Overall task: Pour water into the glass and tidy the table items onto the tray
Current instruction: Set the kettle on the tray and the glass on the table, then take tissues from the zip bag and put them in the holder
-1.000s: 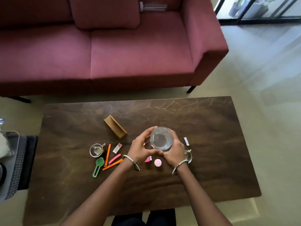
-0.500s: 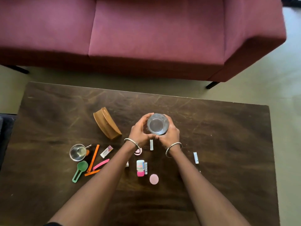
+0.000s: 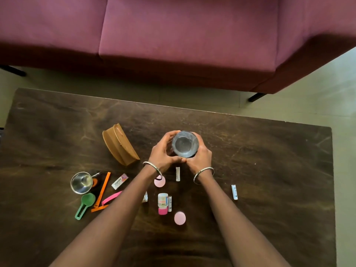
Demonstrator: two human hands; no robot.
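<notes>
A clear glass (image 3: 185, 144) stands upright near the middle of the dark wooden table (image 3: 269, 170). My left hand (image 3: 163, 153) wraps its left side and my right hand (image 3: 200, 157) its right side, thumbs meeting in front. A brown tray (image 3: 119, 144) lies tilted on its edge left of the glass. Small items lie nearer me: a steel cup (image 3: 81, 183), a green scoop (image 3: 85, 205), an orange stick (image 3: 103, 190), a pink clip (image 3: 111, 197), a small box (image 3: 119, 181), a pink-capped bottle (image 3: 162, 203), two pink lids (image 3: 180, 218), white tubes (image 3: 234, 192).
A maroon sofa (image 3: 173, 35) runs along the far side of the table, with a strip of pale floor (image 3: 317, 83) between them. The table's right edge lies near the frame's right side.
The view has tilted down and closer to the table. Both hands stay around the glass, which sits farther from the small items than one second ago.
</notes>
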